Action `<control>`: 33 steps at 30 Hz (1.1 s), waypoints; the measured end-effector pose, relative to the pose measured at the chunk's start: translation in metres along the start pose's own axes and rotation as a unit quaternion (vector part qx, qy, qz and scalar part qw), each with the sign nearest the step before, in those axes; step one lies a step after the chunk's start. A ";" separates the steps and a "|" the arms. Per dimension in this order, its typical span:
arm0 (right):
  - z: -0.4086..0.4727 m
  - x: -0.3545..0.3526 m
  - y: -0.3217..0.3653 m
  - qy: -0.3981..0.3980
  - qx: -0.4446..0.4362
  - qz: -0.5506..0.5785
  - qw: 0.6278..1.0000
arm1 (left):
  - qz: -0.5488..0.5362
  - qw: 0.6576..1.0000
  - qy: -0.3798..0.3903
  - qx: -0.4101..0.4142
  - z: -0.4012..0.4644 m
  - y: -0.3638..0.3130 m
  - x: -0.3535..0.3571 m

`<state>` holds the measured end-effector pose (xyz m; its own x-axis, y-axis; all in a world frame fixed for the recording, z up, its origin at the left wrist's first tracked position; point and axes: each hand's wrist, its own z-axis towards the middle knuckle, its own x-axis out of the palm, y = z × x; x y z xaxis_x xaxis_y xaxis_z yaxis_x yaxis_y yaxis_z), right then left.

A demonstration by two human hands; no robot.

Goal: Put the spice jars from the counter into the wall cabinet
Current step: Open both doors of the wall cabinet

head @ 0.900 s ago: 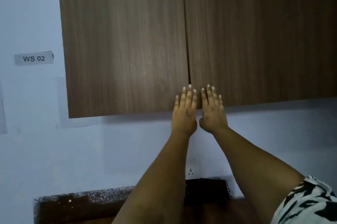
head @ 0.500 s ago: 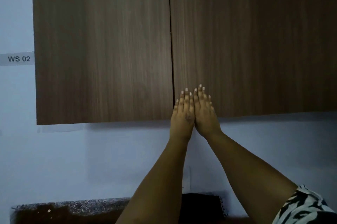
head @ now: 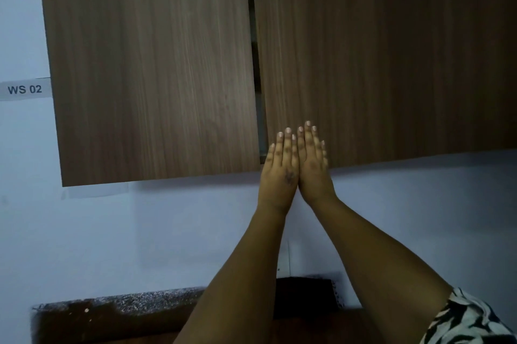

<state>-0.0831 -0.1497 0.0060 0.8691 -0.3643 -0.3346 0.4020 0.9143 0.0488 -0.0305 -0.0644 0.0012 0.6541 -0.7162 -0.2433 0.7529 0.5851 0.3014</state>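
Against the lower corner of the right door (head: 377,58) of the wall cabinet, I have both hands raised, side by side and touching along their inner edges. My left hand (head: 279,167) and my right hand (head: 313,164) both have straight fingers pointing to 12 o'clock, and neither one holds anything; whether the palms truly press on the wood I cannot tell, because I see only the backs of them.

I count two cabinet doors, the left door (head: 151,69) and the right one, both of brown wood grain. Between them is one narrow dark gap (head: 258,108), wider toward 6 o'clock, and the inside of the cabinet cannot be made out through it. The right door is cut off at the top and at the 3 o'clock edge of the view.

At 9 o'clock there is one label (head: 24,89) on the pale wall (head: 112,237), reading "WS 02", partly cut by the frame. At 6 o'clock one strip of the dark speckled counter (head: 117,304) shows, mostly hidden by my two forearms. Spice jars I cannot see anywhere in this view. At 5 o'clock one black and white patterned sleeve (head: 470,321) enters the corner.
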 end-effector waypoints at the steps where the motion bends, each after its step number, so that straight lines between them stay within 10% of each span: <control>1: -0.003 -0.007 0.001 -0.001 0.005 0.001 1.000 | -0.016 1.000 -0.005 0.008 -0.002 -0.002 -0.008; 9: -0.030 -0.072 -0.001 -0.005 0.032 0.000 0.999 | -0.376 0.923 -0.054 -0.059 -0.014 -0.032 -0.098; 15: -0.054 -0.134 -0.008 -0.050 0.100 0.121 0.986 | -0.632 0.740 0.077 -0.216 -0.004 -0.065 -0.160; 33: -0.127 -0.372 -0.127 -0.069 0.155 0.126 0.977 | -0.631 0.765 0.069 -0.109 0.045 -0.277 -0.259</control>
<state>-0.4938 -0.1076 0.0044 0.9738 -0.1738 -0.1467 0.2194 0.8881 0.4039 -0.4118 -0.0580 0.0225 -0.6144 -0.7244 -0.3127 0.7750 -0.4795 -0.4117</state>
